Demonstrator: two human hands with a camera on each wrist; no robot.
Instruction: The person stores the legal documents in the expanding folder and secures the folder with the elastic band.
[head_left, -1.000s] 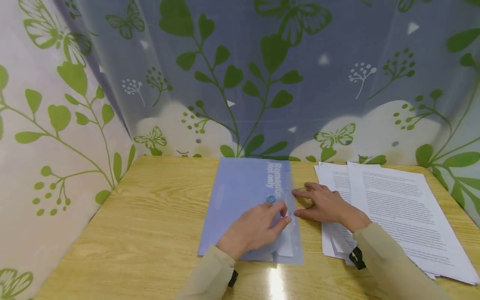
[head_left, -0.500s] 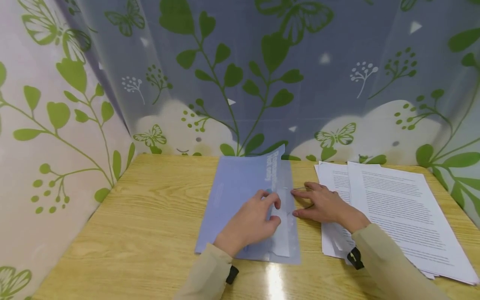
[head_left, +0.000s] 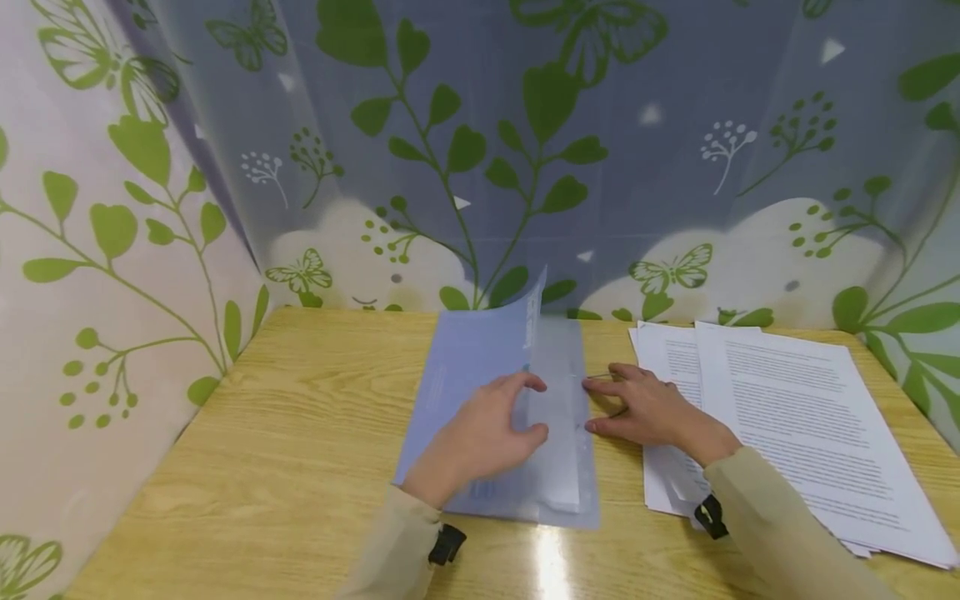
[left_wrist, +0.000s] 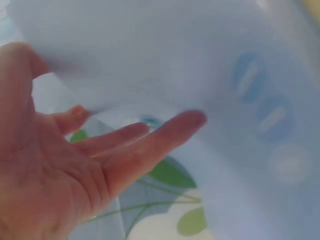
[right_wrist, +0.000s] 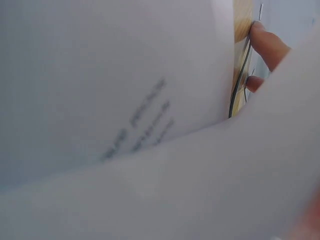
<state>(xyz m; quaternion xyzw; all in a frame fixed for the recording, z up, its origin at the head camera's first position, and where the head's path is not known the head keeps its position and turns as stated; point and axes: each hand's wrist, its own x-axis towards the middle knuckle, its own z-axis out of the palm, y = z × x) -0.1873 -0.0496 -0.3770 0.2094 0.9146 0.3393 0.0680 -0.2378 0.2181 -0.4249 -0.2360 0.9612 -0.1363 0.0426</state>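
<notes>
A translucent blue document folder (head_left: pixel 472 350) lies at the middle of the table, its front cover raised along the right side. My left hand (head_left: pixel 476 429) is at this lifted cover, thumb and forefinger apart; in the left wrist view the fingers (left_wrist: pixel 155 150) are extended against the cover sheet (left_wrist: pixel 150 45). White paper (head_left: pixel 553 450) shows beneath. My right hand (head_left: pixel 645 408) rests at the folder's right edge with fingertips on it. A thin dark cord (right_wrist: pixel 240 80) runs by those fingertips, near a small metal tip (right_wrist: pixel 261 11).
On the right, overlapping stacks of printed sheets (head_left: pixel 802 417) lie partly beneath my right forearm. The wooden table (head_left: pixel 292 433) extends to the left of the folder. A patterned curtain (head_left: pixel 667 175) stands along the back and sides.
My left hand has moved left and spread from its bent pose, and the folder's cover has risen from flat and swung leftward. The right hand stays in place.
</notes>
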